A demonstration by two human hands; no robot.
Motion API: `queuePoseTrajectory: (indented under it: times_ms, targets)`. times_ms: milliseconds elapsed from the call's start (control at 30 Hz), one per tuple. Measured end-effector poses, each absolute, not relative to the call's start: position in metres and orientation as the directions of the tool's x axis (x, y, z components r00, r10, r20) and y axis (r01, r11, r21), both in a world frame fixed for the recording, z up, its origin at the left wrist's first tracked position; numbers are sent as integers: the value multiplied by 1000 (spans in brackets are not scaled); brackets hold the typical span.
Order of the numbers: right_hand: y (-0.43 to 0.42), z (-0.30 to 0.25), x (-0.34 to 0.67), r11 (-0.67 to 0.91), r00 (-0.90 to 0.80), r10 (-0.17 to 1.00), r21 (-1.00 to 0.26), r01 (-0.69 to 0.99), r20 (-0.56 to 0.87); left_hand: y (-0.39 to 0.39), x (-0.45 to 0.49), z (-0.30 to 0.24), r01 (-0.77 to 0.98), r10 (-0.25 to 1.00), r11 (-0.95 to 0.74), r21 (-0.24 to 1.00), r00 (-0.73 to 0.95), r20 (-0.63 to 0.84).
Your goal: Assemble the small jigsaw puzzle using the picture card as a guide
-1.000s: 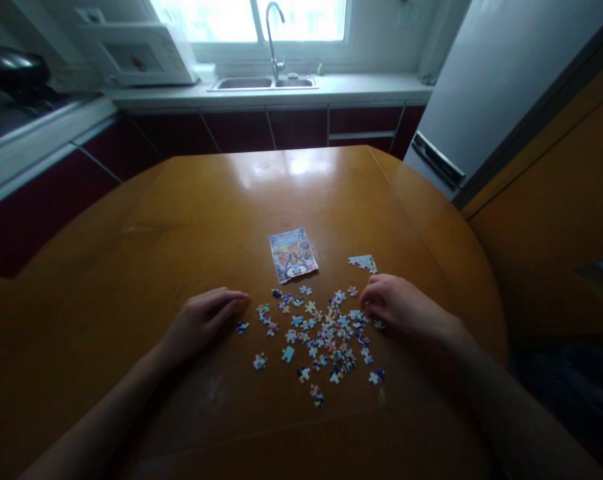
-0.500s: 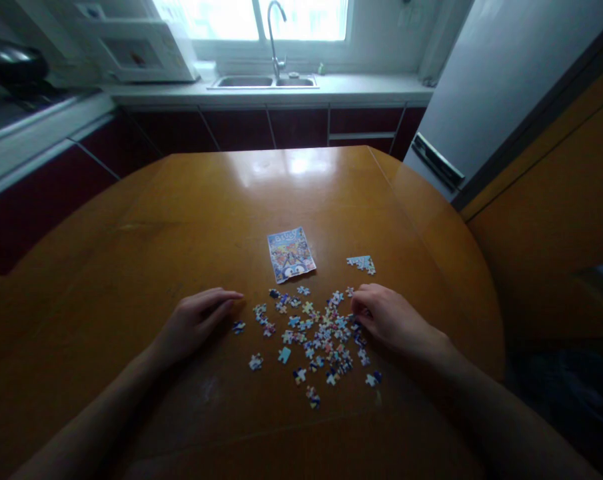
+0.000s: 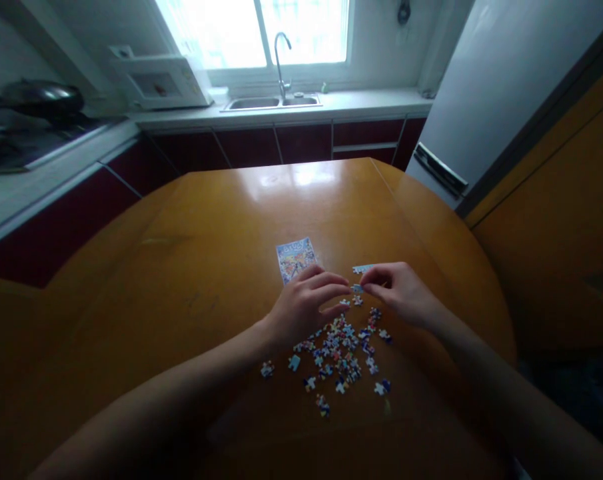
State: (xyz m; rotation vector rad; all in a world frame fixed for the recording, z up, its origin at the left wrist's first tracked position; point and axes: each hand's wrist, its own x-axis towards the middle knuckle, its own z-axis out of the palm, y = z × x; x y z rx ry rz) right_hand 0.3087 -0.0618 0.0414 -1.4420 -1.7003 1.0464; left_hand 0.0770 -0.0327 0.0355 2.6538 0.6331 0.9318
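Observation:
Several small, colourful puzzle pieces [image 3: 341, 353] lie scattered on the orange-brown wooden table [image 3: 206, 253]. Above the pile, my left hand [image 3: 304, 307] and my right hand [image 3: 398, 293] meet, fingertips pinched together on one small bluish puzzle piece [image 3: 357, 288] held between them. Behind my left hand lies the puzzle's picture card [image 3: 294, 257], partly covered by my fingers. A small joined strip of pieces [image 3: 362, 269] rests on the table just beyond my right hand's fingers.
A kitchen counter with a sink and tap [image 3: 276, 100] runs under the window. A white microwave [image 3: 158, 83] stands to its left and a dark pan [image 3: 41, 100] on the stove. A grey fridge [image 3: 486, 93] stands to the right of the table.
Both hands left the table on either side of the pile and came together above it. My right hand picked up a piece; my left hand moved right to meet it. The camera tilted slightly.

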Motion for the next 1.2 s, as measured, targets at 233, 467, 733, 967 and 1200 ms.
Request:
queuePoseTrajectory:
  times_ms: [233, 467, 733, 967, 1200]
  targets:
    - [-30, 36, 320, 26, -280, 956, -926, 376, -87, -1, 98, 19, 311, 485, -868, 387, 696, 529]
    - [-15, 27, 318, 20, -262, 962, -929, 369, -83, 14, 100, 14, 308, 485, -867, 393, 704, 519]
    - [-3, 2, 355, 5, 64, 997, -814, 580, 52, 40, 103, -7, 371, 482, -872, 320, 760, 435]
    - [-17, 0, 350, 94, -101, 995, -653, 752, 28, 42, 105, -12, 395, 470, -881, 260, 789, 395]
    - [-22, 1, 347, 113, -164, 986, -608, 786, -29, 43, 106, -13, 429, 468, -884, 187, 797, 381]
